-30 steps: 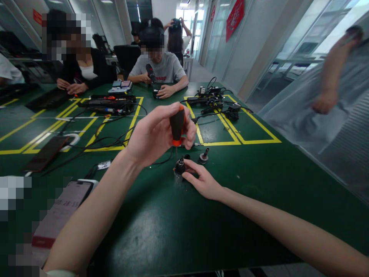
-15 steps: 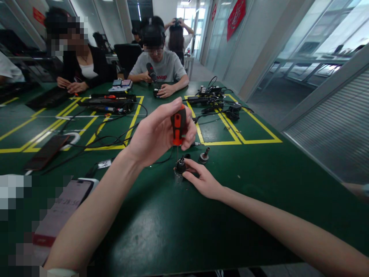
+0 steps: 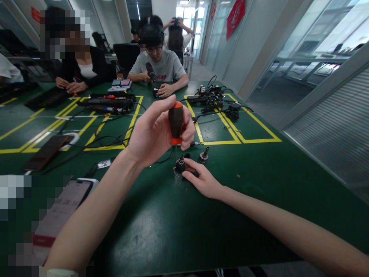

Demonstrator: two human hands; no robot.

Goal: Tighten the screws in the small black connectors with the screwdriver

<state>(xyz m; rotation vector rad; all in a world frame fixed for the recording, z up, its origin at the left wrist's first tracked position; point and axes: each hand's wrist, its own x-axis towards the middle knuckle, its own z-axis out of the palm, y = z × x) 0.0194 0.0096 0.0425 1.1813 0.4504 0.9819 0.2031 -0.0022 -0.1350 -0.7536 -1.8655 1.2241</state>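
My left hand (image 3: 157, 129) is closed around a screwdriver (image 3: 176, 120) with a dark and orange handle. The screwdriver stands nearly upright, its thin shaft pointing down at the side of a small black round part (image 3: 180, 165). Whether the tip touches that part I cannot tell. Fingers of my right hand (image 3: 203, 180) grip the black part from the right, low over the green table (image 3: 161, 223). Just behind my right fingers lies a small metal piece with a stem (image 3: 204, 154). Another dark piece (image 3: 187, 156) is partly hidden behind the black part.
Tangled black cables (image 3: 216, 100) lie at the back right. A phone (image 3: 67, 207) and a dark power bank (image 3: 46, 153) with a cable lie on the left. Across the table a person (image 3: 160, 63) holds a power tool (image 3: 150, 71); another person (image 3: 83, 69) sits farther left.
The screwdriver handle has turned in my left hand, showing a different side, and has shifted slightly left. My right hand keeps its hold on the black part.
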